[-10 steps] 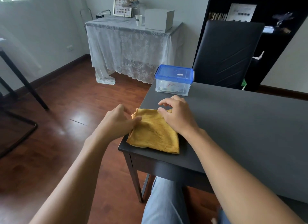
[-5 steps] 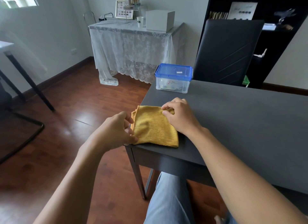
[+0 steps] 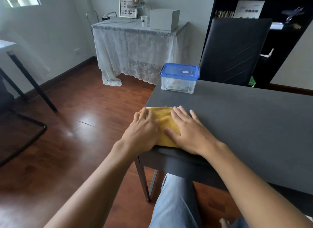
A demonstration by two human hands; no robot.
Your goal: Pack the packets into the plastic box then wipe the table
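Both palms flat on the folded cloth at the table's near-left corner.

The left hand (image 3: pixel 143 131) and right hand (image 3: pixel 188 131) lie side by side on the yellow cloth (image 3: pixel 165 120), fingers straight and pressing, gripping nothing. The bare dark table (image 3: pixel 245 126) stretches away to the right and ahead, so a wipe would likely sweep rightward; the right hand sits nearer that side. The plastic box (image 3: pixel 179 78), lid on with packets visible inside, stands at the far-left corner beyond the cloth.

Both forearms are bare to the frame edge, no sleeves in view. The left hand (image 3: pixel 144 131) and right hand (image 3: pixel 188 131) wear no rings, apparently. Light blue jeans (image 3: pixel 174 204) cover the legs.
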